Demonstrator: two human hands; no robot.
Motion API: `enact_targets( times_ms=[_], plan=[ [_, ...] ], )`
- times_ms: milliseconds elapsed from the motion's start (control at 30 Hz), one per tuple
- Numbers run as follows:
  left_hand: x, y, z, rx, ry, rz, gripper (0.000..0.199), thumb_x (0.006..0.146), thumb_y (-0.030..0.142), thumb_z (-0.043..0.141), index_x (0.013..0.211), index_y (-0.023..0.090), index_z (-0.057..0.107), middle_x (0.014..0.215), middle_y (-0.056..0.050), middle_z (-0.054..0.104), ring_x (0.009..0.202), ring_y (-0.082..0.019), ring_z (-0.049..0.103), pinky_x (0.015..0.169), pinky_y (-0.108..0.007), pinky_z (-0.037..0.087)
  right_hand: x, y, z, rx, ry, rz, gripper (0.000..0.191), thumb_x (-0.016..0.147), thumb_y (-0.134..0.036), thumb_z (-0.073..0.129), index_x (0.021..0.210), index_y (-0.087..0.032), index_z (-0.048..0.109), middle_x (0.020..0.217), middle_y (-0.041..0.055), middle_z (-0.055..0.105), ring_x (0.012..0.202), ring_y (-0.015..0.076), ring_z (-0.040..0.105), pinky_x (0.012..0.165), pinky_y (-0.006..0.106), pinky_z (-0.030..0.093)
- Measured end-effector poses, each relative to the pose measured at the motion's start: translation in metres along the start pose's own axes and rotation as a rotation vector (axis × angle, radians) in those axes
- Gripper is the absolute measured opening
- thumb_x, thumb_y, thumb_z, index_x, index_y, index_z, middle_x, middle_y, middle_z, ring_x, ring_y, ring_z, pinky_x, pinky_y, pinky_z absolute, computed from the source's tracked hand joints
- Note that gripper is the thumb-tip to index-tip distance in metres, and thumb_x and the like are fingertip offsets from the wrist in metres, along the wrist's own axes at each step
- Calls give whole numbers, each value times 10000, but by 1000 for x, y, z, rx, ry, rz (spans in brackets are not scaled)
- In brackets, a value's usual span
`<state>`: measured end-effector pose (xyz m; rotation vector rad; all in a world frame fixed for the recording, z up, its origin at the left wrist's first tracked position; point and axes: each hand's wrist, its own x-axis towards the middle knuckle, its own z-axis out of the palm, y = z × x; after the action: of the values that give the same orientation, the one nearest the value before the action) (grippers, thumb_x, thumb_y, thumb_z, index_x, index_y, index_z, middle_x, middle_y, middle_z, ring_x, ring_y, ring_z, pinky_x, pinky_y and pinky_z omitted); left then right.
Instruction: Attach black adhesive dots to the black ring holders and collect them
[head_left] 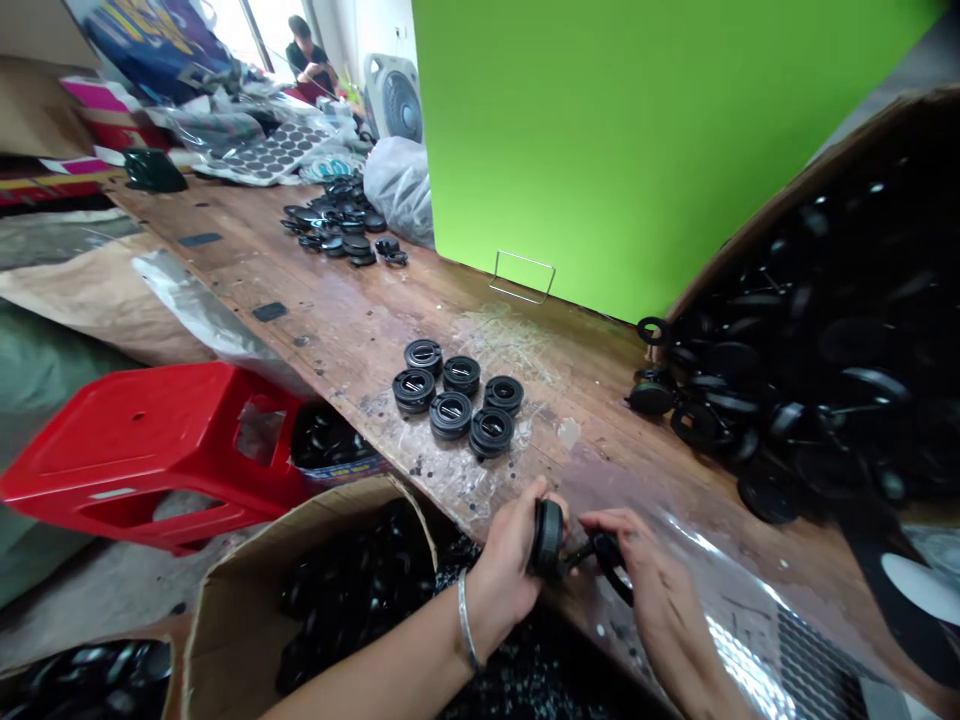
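My left hand, with a silver bracelet at its wrist, is closed round a round black part held on edge near the table's front edge. Just to the right, my right hand pinches a black ring-shaped piece, with a thin dark end pointing toward the round part. Whether the two pieces touch cannot be made out. Beyond my hands, several round black parts lie flat in a cluster on the wooden table.
A large box of black parts spills onto the table at right. The green panel stands behind. Left below are a red stool and a cardboard box. Another black pile lies farther back; a person sits beyond.
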<state>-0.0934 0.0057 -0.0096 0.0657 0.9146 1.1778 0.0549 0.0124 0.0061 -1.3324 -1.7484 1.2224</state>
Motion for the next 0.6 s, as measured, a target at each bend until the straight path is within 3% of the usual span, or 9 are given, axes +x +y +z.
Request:
enact_targets(
  times_ms=[100, 167, 233, 300, 400, 500, 600],
  plan=[
    [-8, 10, -10, 193, -30, 177, 421, 897, 539, 461, 826, 155, 619, 658, -17, 587, 536, -124, 523, 529, -246, 450, 14, -12, 7, -95, -27, -29, 476, 989, -464, 316, 865, -201, 694, 878, 43, 644, 748, 151, 600, 654, 250, 486],
    [-15, 20, -20, 454, -12, 389, 442, 952, 515, 374, 969, 171, 651, 888, -66, 664, 767, -172, 624, 739, -312, 509, 25, -22, 9, -192, -61, -117, 458, 995, -416, 296, 825, -198, 661, 861, 40, 617, 773, 154, 581, 688, 262, 467],
    [-21, 29, -33, 791, -15, 608, 369, 954, 448, 427, 1126, 207, 646, 1138, -86, 641, 1060, -219, 589, 978, -383, 440, 35, -30, 12, -337, -104, -229, 401, 990, -363, 307, 844, -195, 640, 876, 47, 599, 840, 171, 570, 746, 286, 454],
    [-23, 34, -46, 1112, -43, 784, 411, 856, 349, 616, 1249, 229, 602, 1275, -90, 576, 1237, -260, 470, 1103, -428, 326, 44, -37, 22, -541, -132, -315, 331, 972, -298, 342, 855, -192, 633, 892, 58, 590, 885, 195, 550, 764, 313, 436],
    [-19, 33, -64, 1379, -49, 909, 595, 709, 171, 703, 1288, 210, 573, 1272, -108, 558, 1251, -292, 422, 1109, -465, 317, 51, -45, 47, -854, -203, -446, 232, 922, -208, 425, 841, -191, 642, 876, 66, 600, 880, 228, 525, 738, 345, 412],
    [-12, 28, -75, 1380, -20, 958, 493, 722, 105, 614, 1208, 191, 613, 1193, -119, 573, 1139, -274, 485, 1031, -454, 394, 54, -51, 73, -1047, -261, -572, 167, 884, -162, 495, 860, -170, 660, 804, 74, 614, 803, 232, 514, 699, 360, 400],
    [-9, 26, -78, 1343, -1, 968, 434, 741, 101, 577, 1163, 189, 634, 1142, -125, 588, 1082, -278, 507, 986, -457, 420, 56, -52, 85, -1123, -226, -632, 144, 850, -122, 525, 818, -159, 661, 765, 86, 608, 738, 225, 499, 665, 372, 387]
  ],
)
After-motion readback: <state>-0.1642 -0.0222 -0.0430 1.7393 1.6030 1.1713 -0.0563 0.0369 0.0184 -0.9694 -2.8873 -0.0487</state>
